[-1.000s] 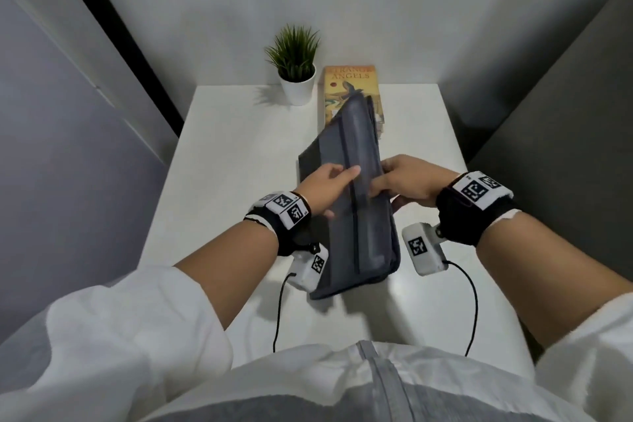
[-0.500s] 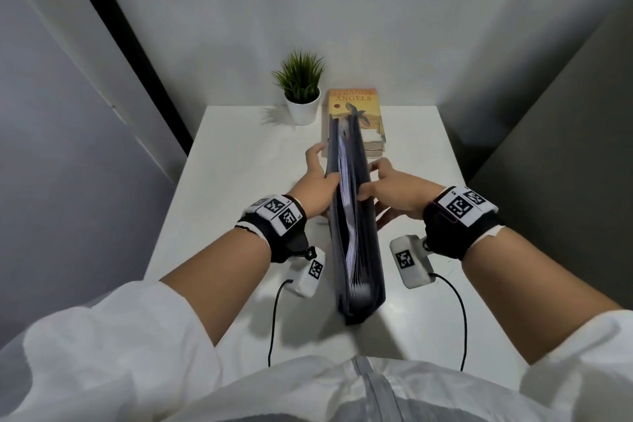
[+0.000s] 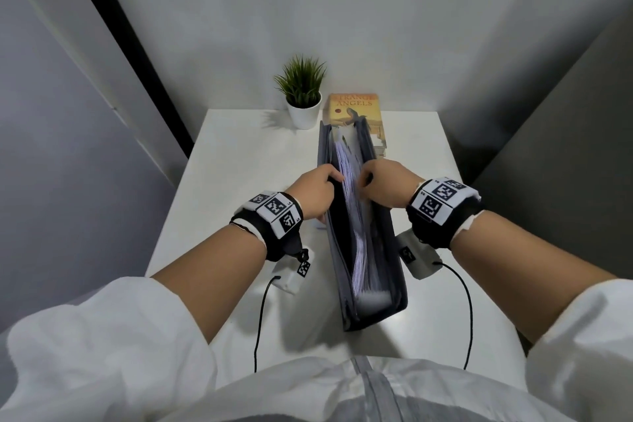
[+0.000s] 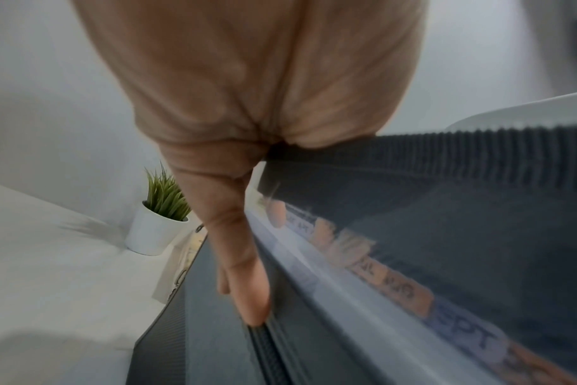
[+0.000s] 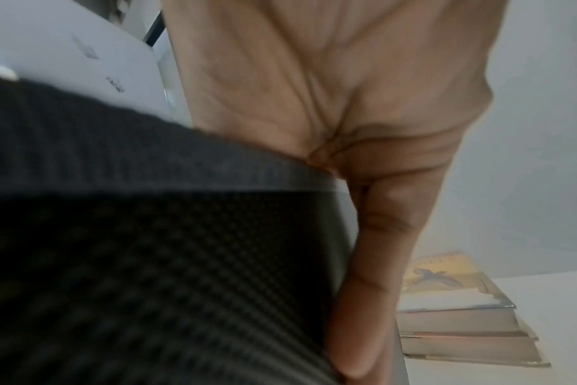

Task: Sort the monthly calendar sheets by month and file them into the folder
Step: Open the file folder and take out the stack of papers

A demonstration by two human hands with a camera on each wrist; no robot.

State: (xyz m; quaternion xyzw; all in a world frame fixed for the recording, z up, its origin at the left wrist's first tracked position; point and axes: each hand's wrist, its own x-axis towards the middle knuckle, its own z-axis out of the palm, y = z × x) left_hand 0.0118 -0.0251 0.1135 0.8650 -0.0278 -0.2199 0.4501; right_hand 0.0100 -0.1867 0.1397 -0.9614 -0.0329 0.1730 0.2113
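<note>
Dark grey textured expanding folder (image 3: 368, 288) stands on its lower edge at mid-table, mouth up, long axis running away from the person. Inside: a pack of white calendar sheets (image 3: 358, 250) set toward the right wall, with a dark gap along the left wall. Left wrist view shows orange and blue month tabs (image 4: 412, 291) in a row along the dividers; "SEPT" legible, the others blurred. Left hand (image 3: 313, 188) grips the left wall's top rim, thumb hooked over into the mouth, fingers flat down the outside face. Right hand (image 3: 387, 185) grips the right wall's rim likewise, fingers down the outside; the two hands are apart, the open mouth between them. White rectangular table (image 3: 239, 181) has bare surface on both sides of the folder, more on the left; near edge sits at the person's lap. Far end: small green plant in a white pot (image 3: 303, 96) left of a stack of books with an orange-yellow cover on top (image 3: 356, 110), just behind the folder's far end. Against 0.5 s ago: the mouth is spread wider and the sheets show more fully; 1.0 s ago the folder leaned over, nearly closed.
</note>
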